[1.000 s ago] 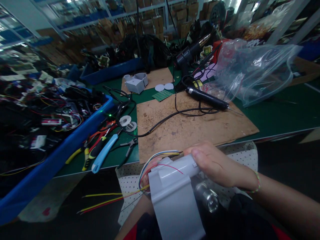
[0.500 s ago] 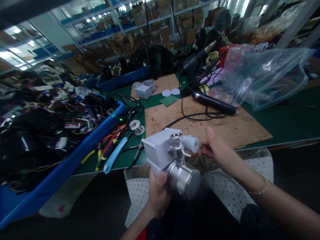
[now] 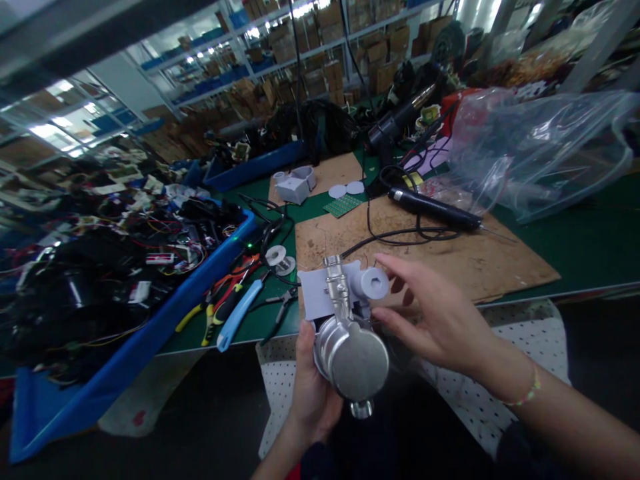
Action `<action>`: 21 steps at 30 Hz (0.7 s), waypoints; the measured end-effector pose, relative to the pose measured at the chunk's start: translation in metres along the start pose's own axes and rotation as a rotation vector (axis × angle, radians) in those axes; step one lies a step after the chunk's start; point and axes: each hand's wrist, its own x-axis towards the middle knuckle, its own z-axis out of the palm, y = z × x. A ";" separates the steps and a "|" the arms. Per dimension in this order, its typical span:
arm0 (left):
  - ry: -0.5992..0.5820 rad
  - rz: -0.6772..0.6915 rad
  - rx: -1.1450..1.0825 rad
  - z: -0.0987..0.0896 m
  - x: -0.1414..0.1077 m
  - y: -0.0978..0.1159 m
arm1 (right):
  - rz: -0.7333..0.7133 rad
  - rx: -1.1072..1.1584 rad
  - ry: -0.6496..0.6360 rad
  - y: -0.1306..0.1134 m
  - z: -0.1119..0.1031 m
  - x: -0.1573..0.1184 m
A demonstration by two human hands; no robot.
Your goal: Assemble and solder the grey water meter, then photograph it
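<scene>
My left hand (image 3: 313, 393) grips a metal cylindrical fitting (image 3: 357, 363) with a round flat end facing me. Fixed to it is a light grey plastic housing (image 3: 316, 293) with a short round tube (image 3: 374, 283) at its right side. A slim metal pipe piece with a threaded end (image 3: 337, 283) runs up over the housing. My right hand (image 3: 435, 310) is beside the tube, thumb and fingers apart around its right side; whether the fingertips touch it I cannot tell.
Brown cardboard (image 3: 500, 267) lies on the green bench, with a black electric screwdriver (image 3: 435, 208) on it. Pliers (image 3: 283, 310), a light blue-handled tool (image 3: 240, 317) and a wire spool (image 3: 280, 259) lie left. Beyond are a blue bin (image 3: 120, 380), another grey housing (image 3: 295, 185) and a plastic bag (image 3: 545, 153).
The fitting and housing have turned so the round metal end faces me more. My right hand has opened its fingers and come closer to the tube. The view has shifted slightly.
</scene>
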 end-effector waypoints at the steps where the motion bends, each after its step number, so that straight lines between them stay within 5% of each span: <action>1: 0.017 0.031 0.015 0.001 0.000 -0.001 | -0.073 -0.077 -0.028 0.001 -0.002 0.004; 6: 0.028 0.191 0.151 -0.012 -0.002 -0.011 | -0.143 -0.174 -0.021 0.007 0.005 0.008; 9: 0.020 0.381 0.424 -0.026 0.000 -0.013 | -0.085 -0.126 0.014 0.013 0.015 -0.002; 12: 0.024 0.752 0.931 -0.034 0.006 0.001 | -0.009 -0.058 0.012 0.022 0.021 -0.011; 16: -0.164 1.355 1.534 -0.029 0.019 0.031 | 0.123 0.016 -0.003 0.037 0.021 -0.016; 18: -0.170 1.354 1.645 -0.021 0.024 0.045 | 0.233 0.098 0.020 0.043 0.021 -0.019; 21: -0.118 1.149 1.739 -0.008 0.032 0.058 | 0.385 0.234 0.072 0.048 0.020 -0.028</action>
